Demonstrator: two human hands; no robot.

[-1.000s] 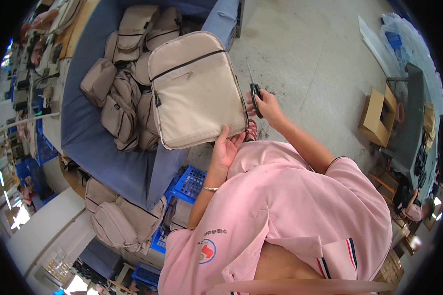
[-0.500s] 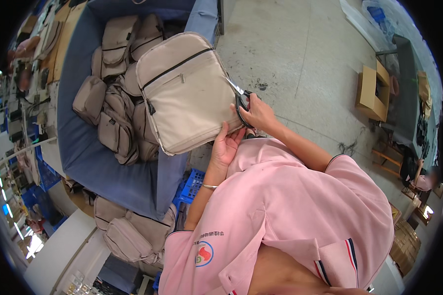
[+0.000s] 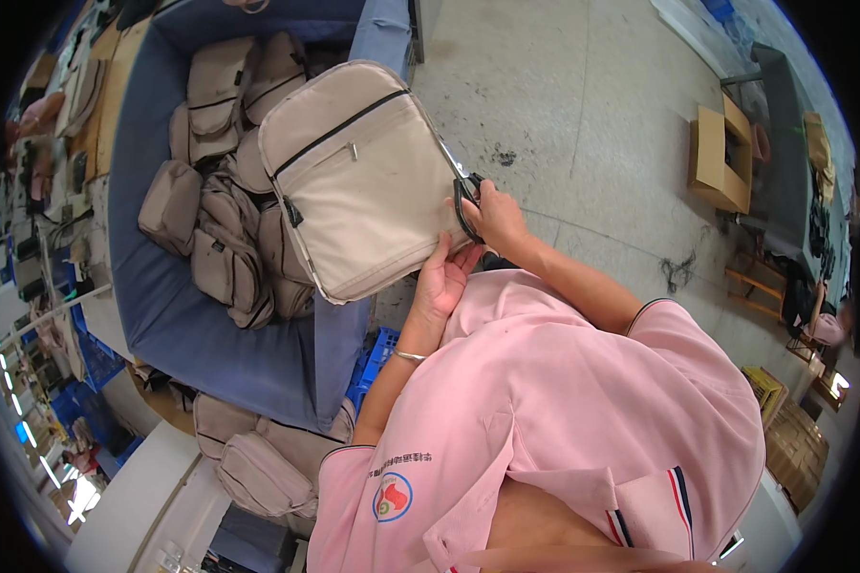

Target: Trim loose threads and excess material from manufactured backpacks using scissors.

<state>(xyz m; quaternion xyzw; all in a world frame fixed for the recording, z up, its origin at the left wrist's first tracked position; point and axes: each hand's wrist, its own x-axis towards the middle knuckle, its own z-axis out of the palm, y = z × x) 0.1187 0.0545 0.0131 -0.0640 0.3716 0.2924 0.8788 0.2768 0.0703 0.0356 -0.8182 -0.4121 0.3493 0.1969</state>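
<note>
A beige backpack (image 3: 373, 196) with a dark zip line and a small zip pull is held up in front of me. My left hand (image 3: 440, 284) grips its lower right corner from below, thumb on the front and fingers partly hidden at the edge. In my right hand (image 3: 500, 220) is a pair of black-handled scissors (image 3: 462, 202), its blades lying along the bag's right edge. Whether the blades are apart is too small to tell. The fingers of the right hand wrap round the handles, close to the left fingertips.
A blue fabric-sided bin (image 3: 229, 368) stands at the left with several beige bags (image 3: 222, 86) heaped inside. More beige bags (image 3: 263, 473) lie below it, near a blue plastic crate (image 3: 377, 358). On the right, an open cardboard box (image 3: 712, 162) sits on the grey floor (image 3: 545, 105).
The scissors and my right hand have shifted slightly up and left along the bag's right edge. The left hand keeps its hold on the corner; the whole view has shifted a little.
</note>
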